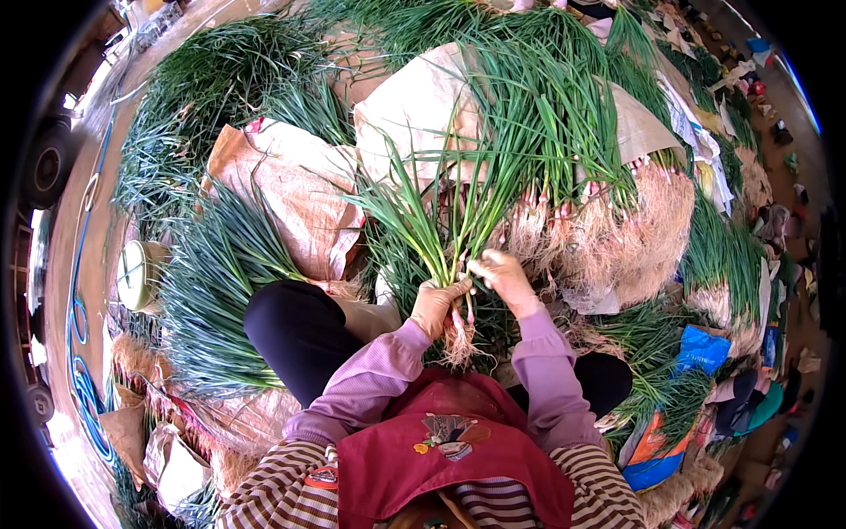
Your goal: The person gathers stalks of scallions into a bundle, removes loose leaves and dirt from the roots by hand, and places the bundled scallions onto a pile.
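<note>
My left hand (434, 306) is closed round the lower stalks of a small bunch of spring onions (429, 234), held upright before my apron. Their leaves fan up and away, while pale roots (460, 344) hang below my fist. Just right of the stalks, my right hand (504, 279) has its fingers drawn together in a pinch at the bunch. What lies between those fingertips is too small to make out. Beyond my hands, a big heap of spring onions (564, 115) lies with its reddish bulbs and tangled roots (608, 238) toward me.
Pale sacks (295, 189) lie among more spring onions (220, 282) to the left. A pale green round container (137, 275) stands at far left, near a blue hose (81, 353). A blue bag (702, 349) and an orange-and-blue sack (655, 454) are on the right.
</note>
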Available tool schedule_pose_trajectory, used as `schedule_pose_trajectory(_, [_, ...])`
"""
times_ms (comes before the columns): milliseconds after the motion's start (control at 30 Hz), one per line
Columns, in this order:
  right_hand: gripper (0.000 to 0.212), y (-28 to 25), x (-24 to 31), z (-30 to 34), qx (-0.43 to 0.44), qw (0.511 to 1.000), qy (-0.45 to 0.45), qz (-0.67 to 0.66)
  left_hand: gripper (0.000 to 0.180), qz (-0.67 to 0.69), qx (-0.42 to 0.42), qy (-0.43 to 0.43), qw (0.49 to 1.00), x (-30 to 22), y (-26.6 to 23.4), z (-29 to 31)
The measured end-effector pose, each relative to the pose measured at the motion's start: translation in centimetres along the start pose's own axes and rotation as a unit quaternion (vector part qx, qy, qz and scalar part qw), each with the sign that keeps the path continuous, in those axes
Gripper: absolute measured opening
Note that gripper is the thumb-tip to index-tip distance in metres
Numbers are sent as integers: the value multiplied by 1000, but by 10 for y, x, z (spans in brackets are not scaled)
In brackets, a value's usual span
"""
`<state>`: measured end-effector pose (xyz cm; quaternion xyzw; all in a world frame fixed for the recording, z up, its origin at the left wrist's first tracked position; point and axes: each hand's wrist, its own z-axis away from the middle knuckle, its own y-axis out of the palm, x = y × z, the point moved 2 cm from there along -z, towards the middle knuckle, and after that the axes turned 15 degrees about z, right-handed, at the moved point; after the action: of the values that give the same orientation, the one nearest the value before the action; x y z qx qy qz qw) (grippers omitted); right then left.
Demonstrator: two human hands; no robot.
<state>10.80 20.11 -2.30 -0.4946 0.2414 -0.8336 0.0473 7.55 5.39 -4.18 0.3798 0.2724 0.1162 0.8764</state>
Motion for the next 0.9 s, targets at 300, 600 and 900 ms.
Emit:
schedule_pose_trajectory(300, [15,55,-11,20,-134,925,45,-351,15,28,4,-46,999,0,-17,-5])
schedule_pose_trajectory(600, [17,50,-42,-16,-265,958,46,-103,18,90,67,-86,990,-8,-20,6])
schedule_pose_trajectory(900, [16,44,-9,-15,0,920,85,-382,16,39,80,-87,992,-8,-36,4])
